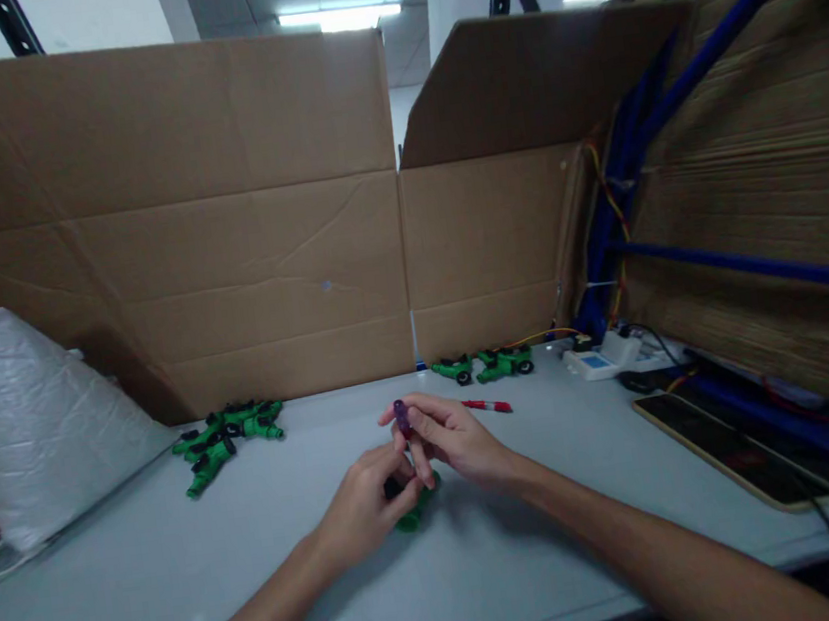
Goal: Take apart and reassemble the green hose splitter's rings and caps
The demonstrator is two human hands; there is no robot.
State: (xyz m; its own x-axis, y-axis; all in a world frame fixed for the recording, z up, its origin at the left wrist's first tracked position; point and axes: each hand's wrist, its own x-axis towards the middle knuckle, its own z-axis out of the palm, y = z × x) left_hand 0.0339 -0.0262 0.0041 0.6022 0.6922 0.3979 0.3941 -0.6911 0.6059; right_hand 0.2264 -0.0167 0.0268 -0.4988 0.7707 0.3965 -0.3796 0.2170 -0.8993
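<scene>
My right hand (pixel 454 437) pinches a small dark purple piece (pixel 402 419) between thumb and fingers, above the middle of the table. Close against it on the left is my left hand (pixel 369 497), its fingers curled and its thumb bent inward. Whatever those fingers grip, if anything, is hidden. Below both hands shows part of a green toy piece (pixel 408 521), mostly covered by the fingers; I cannot tell whether it lies on the table or is held.
Green toy vehicles (pixel 211 466) lie heaped at the back left, others (pixel 504 364) at the back right. A red pen (pixel 488 406) lies behind my right hand. At left leans a white bag (pixel 36 427); at right are a power strip (pixel 606 357) and a phone (pixel 730 448). Cardboard (pixel 262 239) walls the back.
</scene>
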